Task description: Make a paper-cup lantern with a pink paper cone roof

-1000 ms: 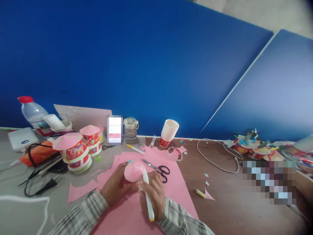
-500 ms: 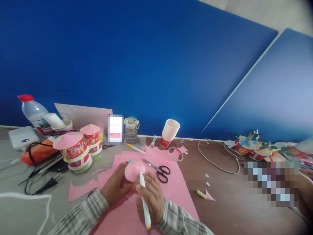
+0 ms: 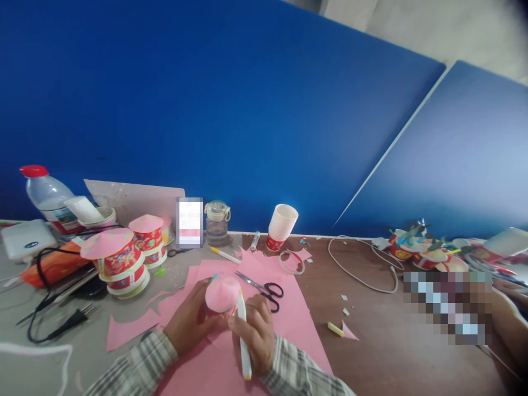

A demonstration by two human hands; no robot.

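My left hand (image 3: pixel 188 318) is closed around the side of a small paper-cup model with a pink paper cone (image 3: pixel 221 295) on top. A bit of red printed cup shows under the cone's near edge. In my right hand (image 3: pixel 259 333) is a white marker (image 3: pixel 245 344), uncapped, its yellow tip pointing up at the cone's right edge. I cannot tell whether the tip touches the paper. Both hands are over pink paper sheets (image 3: pixel 291 324). Black-handled scissors (image 3: pixel 270 294) lie partly spread on the sheets, just beyond my right hand.
At left stand cup models with pink roofs (image 3: pixel 108 245), a bottle (image 3: pixel 49 198) and a black plug (image 3: pixel 70 324). Behind are a lidded jar (image 3: pixel 217 225) and stacked paper cups (image 3: pixel 282 226). A yellow cap (image 3: pixel 335 329) lies right; another person's arm (image 3: pixel 503 313) is farther right.
The marker's tip has moved from over the cone to its right edge. The cone has tipped so red cup shows below it. My right fingers have curled in more. The view has shifted slightly.
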